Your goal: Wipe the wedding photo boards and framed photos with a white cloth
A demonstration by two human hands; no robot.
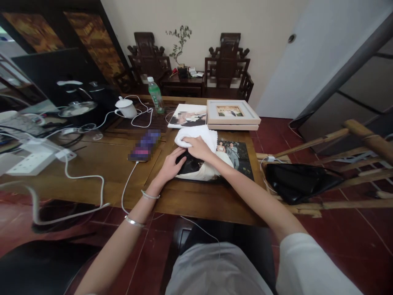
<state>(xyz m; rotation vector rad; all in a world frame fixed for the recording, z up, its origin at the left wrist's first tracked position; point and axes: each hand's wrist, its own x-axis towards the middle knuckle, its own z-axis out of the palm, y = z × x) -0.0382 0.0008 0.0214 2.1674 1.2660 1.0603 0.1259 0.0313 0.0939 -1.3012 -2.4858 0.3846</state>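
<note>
A wedding photo panel (242,164) lies flat on the wooden table in front of me, a couple pictured on its right part. My right hand (198,148) presses a white towel (201,133) onto the panel's far left part, fingers closed on the cloth. At the panel's left edge rests my left hand (173,164), thumb apart from the stretched fingers, holding nothing. Some of the panel is hidden under the towel and my right forearm.
Behind the towel lie another photo panel (181,116) and a pale framed photo (233,110). A green-labelled bottle (156,95), a lidded white cup (125,107), a plugged-in phone (144,145) and a power strip (30,159) with cables stand to the left. A black bag (301,180) sits right.
</note>
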